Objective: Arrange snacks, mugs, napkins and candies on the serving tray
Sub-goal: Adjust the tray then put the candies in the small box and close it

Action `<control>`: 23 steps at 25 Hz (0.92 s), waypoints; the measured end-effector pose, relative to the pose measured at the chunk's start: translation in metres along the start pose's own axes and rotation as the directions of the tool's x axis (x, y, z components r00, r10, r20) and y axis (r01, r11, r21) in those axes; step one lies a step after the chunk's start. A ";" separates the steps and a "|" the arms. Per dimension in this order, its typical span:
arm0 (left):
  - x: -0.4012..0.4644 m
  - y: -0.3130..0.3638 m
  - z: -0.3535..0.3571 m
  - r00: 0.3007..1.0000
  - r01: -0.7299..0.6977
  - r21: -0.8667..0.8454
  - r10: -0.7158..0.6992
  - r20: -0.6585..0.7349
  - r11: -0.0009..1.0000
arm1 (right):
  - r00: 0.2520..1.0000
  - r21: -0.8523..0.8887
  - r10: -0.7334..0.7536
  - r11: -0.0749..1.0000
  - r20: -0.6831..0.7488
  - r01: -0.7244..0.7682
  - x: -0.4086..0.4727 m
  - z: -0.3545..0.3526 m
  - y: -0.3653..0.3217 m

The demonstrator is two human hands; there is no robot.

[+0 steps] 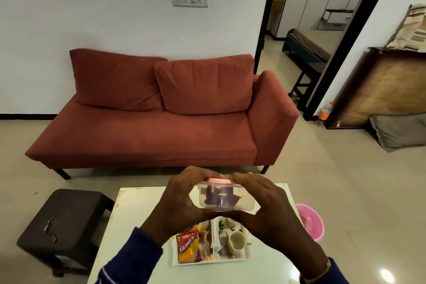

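Here a clear lidded container (222, 197) with purple-wrapped candies inside was held above the table's (129, 219) middle, the left hand (182, 200) and right hand (272, 210) both curled around its ends, over the serving tray (230, 260) near the table's front edge.

Clear plastic container (227, 198), glossy snack packet (189, 248), matt cloth sofa (161, 122).

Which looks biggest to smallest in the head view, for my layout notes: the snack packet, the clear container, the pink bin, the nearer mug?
1. clear container, inflated by nearness
2. pink bin, partly hidden
3. snack packet, close to the bin
4. mug
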State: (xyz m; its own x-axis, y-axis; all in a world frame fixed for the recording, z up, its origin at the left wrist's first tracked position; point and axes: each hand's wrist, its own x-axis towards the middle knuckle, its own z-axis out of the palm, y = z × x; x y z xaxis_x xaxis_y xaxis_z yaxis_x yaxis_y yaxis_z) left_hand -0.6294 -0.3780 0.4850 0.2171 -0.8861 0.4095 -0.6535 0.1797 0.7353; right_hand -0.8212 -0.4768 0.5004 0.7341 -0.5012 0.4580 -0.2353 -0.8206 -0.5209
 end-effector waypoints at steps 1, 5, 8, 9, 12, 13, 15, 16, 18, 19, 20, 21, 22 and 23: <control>-0.002 -0.004 0.003 0.999 0.043 -0.083 -0.044 -0.001 0.996 | 0.999 0.084 0.017 0.996 -0.041 -0.013 -0.001 -0.002 0.002; -0.013 -0.009 0.019 0.991 0.134 -0.291 -0.136 0.011 0.947 | 0.989 0.515 0.125 0.844 0.078 -0.148 -0.001 0.000 0.007; -0.011 -0.008 0.023 0.994 0.083 -0.250 -0.097 -0.043 0.965 | 0.974 0.362 0.130 0.912 0.184 -0.190 -0.007 -0.002 0.011; -0.010 -0.009 0.023 0.996 0.073 -0.192 -0.081 -0.032 0.979 | 0.978 0.272 0.120 0.948 0.172 -0.164 -0.006 -0.006 0.011; -0.003 -0.010 0.028 0.999 0.019 0.019 -0.020 0.031 1.000 | 0.992 0.013 -0.023 1.000 0.125 0.022 -0.005 -0.009 0.008; -0.001 -0.011 0.031 0.999 -0.003 0.066 0.000 0.040 0.998 | 0.994 -0.036 -0.053 0.998 0.092 0.056 -0.005 -0.008 0.007; 0.004 -0.011 0.035 0.998 -0.038 0.125 0.033 0.048 0.991 | 0.999 -0.027 -0.038 0.999 0.025 0.039 -0.007 -0.007 0.007; 0.005 -0.011 0.037 0.998 -0.043 0.134 0.035 0.060 0.990 | 1.000 -0.023 -0.028 0.999 0.003 0.028 -0.009 -0.007 0.010; 0.005 -0.014 0.044 0.996 -0.037 0.146 0.024 0.089 0.989 | 0.998 0.001 0.040 0.999 0.058 -0.040 -0.014 -0.011 0.020; 0.004 -0.015 0.049 0.995 -0.043 0.169 0.026 0.101 0.985 | 0.985 0.043 0.105 0.993 0.140 -0.112 -0.017 -0.015 0.026; 0.003 -0.015 0.054 0.993 -0.059 0.211 0.035 0.117 0.976 | 0.959 0.087 0.166 0.978 0.230 -0.190 -0.020 -0.019 0.032; 0.002 -0.014 0.058 0.990 -0.085 0.269 0.049 0.135 0.959 | 0.932 0.115 0.213 0.960 0.292 -0.255 -0.025 -0.021 0.040; 0.003 -0.014 0.061 0.986 -0.117 0.324 0.070 0.152 0.939 | 0.910 0.121 0.261 0.942 0.321 -0.313 -0.029 -0.023 0.049; 0.004 -0.012 0.065 0.981 -0.156 0.358 0.100 0.169 0.921 | 0.891 0.123 0.313 0.921 0.330 -0.369 -0.034 -0.023 0.056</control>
State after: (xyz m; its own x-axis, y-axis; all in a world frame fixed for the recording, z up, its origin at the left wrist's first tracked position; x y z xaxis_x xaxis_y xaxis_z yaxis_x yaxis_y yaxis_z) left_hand -0.6679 -0.4119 0.4423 0.0251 -0.9230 0.3840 -0.8952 0.1502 0.4196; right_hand -0.8735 -0.5120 0.4723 0.7906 -0.6123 0.0071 -0.4094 -0.5372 -0.7374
